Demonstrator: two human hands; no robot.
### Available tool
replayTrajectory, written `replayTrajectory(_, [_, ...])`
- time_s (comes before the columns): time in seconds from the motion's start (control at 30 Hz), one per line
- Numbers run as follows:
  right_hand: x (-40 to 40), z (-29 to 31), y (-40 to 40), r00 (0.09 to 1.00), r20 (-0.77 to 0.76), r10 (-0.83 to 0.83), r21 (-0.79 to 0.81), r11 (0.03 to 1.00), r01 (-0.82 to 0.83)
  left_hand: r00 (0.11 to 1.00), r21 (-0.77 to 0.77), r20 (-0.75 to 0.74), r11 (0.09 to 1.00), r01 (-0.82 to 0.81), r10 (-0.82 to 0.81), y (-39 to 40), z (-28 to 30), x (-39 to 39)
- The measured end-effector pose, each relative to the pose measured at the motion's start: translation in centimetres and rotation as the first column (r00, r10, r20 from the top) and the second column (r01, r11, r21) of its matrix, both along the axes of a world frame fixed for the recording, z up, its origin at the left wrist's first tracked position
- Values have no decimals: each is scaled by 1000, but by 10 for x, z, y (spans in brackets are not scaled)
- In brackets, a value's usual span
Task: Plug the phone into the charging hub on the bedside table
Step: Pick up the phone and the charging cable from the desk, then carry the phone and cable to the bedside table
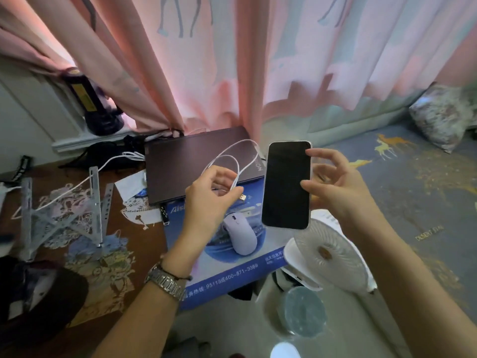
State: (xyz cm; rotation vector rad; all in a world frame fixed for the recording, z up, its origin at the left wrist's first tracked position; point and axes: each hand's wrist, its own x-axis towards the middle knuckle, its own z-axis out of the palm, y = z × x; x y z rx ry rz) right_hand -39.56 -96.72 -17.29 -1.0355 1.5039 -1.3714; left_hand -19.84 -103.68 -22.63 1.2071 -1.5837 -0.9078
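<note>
The right hand is raised, wrist bent, its fingers clamped on the right edge of the phone, which is held upright in the air with its dark screen facing the camera. The left hand is held palm inward, with a watch on the wrist; its fingers are pinched together on a white cable, whose metal plug protrudes just beside them towards the phone. Below these fingers, a mouse is seen on the counter.
</note>
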Motion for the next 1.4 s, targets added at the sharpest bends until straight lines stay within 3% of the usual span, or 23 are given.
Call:
replayTrajectory(0.43, [-136, 38, 63, 982, 66, -175, -72, 981, 180, 985, -114, -15, 979, 171, -174, 23, 60, -160])
replayTrajectory(0.7, [-278, 31, 105, 983, 18, -184, -92, 978, 185, 991, -139, -16, 982, 128, -131, 69, 74, -294])
replayTrajectory(1.0, [-397, 6, 113, 998, -11, -59, -33, 998, 59, 999, -50, -21, 998, -43, 42, 109, 33, -399])
replayTrajectory(1.4, [-428, -66, 43, 992, 64, 106, 101, 989, -112, 989, 194, -21, 971, -142, 148, 90, -51, -419])
